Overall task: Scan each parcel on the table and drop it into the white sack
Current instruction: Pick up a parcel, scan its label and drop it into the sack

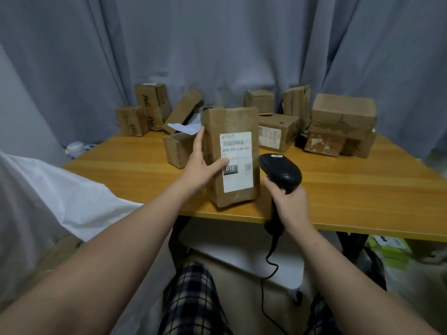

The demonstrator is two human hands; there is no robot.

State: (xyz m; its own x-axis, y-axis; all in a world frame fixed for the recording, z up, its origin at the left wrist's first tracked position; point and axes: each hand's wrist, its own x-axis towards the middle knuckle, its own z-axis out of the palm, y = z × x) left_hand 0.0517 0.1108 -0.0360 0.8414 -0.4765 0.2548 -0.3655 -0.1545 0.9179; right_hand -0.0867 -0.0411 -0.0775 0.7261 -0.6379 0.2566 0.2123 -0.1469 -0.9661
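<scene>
The parcel (232, 122), upright at the bench's (362, 189) six o'clock edge, looks stiff and light, left grip (205, 163) clasping its nine o'clock side, a sound hold, right grip (289, 201) curled round the scanner (281, 169) at three.

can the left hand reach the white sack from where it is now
Probably yes. The left hand grips the upright parcel by its left side, and the white sack lies just left of the table edge with nothing between them.
</scene>
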